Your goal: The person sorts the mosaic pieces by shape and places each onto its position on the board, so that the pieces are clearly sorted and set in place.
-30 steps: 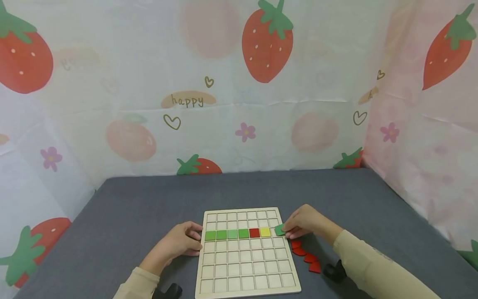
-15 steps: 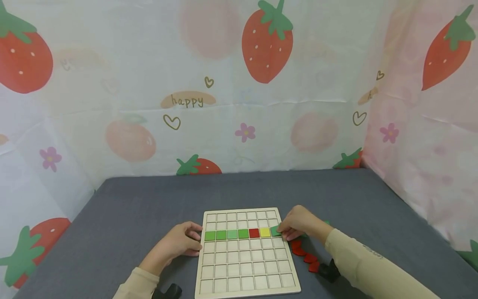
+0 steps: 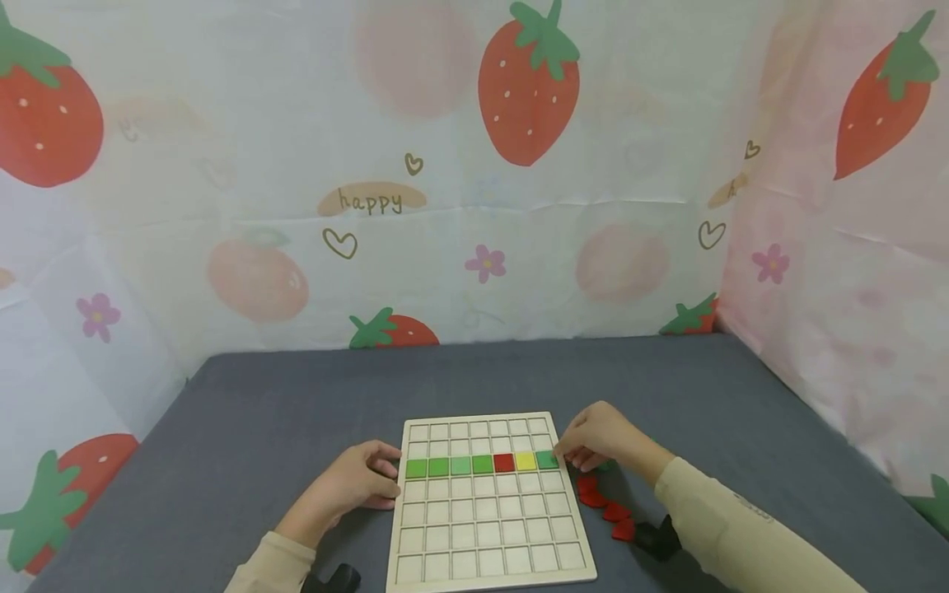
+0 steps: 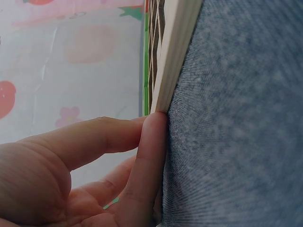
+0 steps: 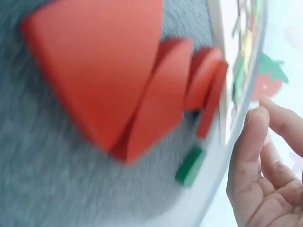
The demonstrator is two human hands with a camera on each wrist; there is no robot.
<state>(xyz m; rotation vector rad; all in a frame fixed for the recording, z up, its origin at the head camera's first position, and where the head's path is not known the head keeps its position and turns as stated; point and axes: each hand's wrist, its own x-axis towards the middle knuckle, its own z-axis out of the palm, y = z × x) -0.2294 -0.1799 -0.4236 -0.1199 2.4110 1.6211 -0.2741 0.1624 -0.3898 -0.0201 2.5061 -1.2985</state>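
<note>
A light wooden grid board (image 3: 474,585) lies on the cloth, one row filled with square tiles. From left to right come several green tiles (image 3: 439,467), a red tile (image 3: 503,463), a yellow tile (image 3: 525,460) and a darker green tile (image 3: 547,459) in the end cell. My left hand (image 3: 359,478) presses its fingertips against the board's left edge; the left wrist view has fingers (image 4: 150,146) right at that edge. By the right edge, my right hand (image 3: 604,436) is close to the darker green tile, its thumb and fingertip near each other with nothing visible between them.
Several overlapping red pieces (image 3: 615,511) lie right of the board, under the right forearm. A loose green piece (image 5: 191,166) is close to them. A dark grey cloth (image 3: 296,395) covers the table, and a strawberry-printed curtain (image 3: 445,288) stands behind and at the sides.
My right hand brought the darker green tile left into the row's end cell, let go of it and drew back slightly to the right. My left hand stayed at the board's edge.
</note>
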